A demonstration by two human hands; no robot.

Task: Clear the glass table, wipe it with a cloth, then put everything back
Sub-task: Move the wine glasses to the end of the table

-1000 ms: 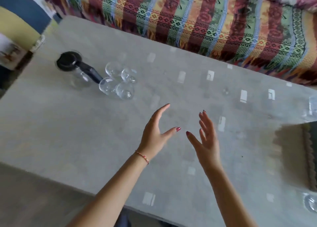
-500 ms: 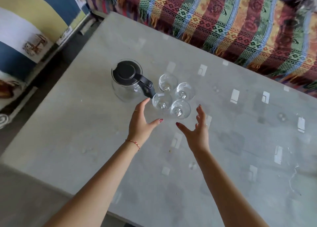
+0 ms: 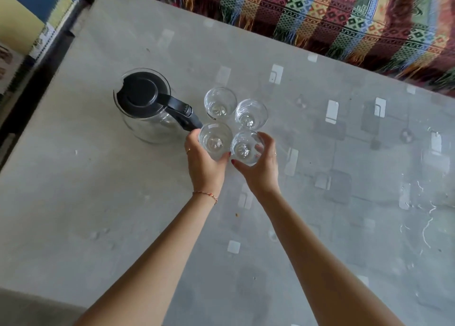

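Both hands close on the two nearest glasses on the glass table.

At the left, a clear glass jug (image 3: 145, 111) with a black lid stands upright on the glass table (image 3: 86, 202), its black handle pointing toward a cluster of four small clear glasses just beside it. The left hand (image 3: 205, 164), a thin bracelet on its wrist, has its fingers and thumb wrapped around the near-left glass (image 3: 215, 140), which sits right by the jug's handle tip. The right hand (image 3: 262, 168) curls its fingers around the near-right glass (image 3: 246, 147); the two held glasses stand side by side. Beyond them the far-left glass (image 3: 219, 102) and far-right glass (image 3: 251, 113) stand free and upright. Across the far edge of the table hangs a striped, fringed woven throw (image 3: 332, 13).
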